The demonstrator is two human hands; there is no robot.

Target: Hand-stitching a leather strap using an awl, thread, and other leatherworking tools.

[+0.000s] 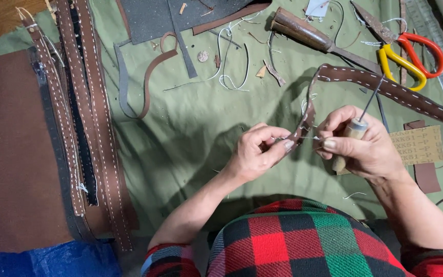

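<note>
1. Brown leather strap [385,88], white stitches along it, lay across green cloth [190,133], one end lifted between both hands.
2. Left hand [255,154] pinched strap end; right hand [360,143] gripped wooden awl [352,134] and thread.
3. Looked like mid-stitch; needed a careful pull next.

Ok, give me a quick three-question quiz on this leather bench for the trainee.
1. True or false: the right hand holds an awl with a wooden handle.
2. What does the left hand pinch? A) the scissors B) the end of the stitched brown strap C) a coin
3. What colours are the handles of the scissors at the top right of the green cloth?

Key: 1 true. 2 B. 3 yellow and orange-red.
</note>
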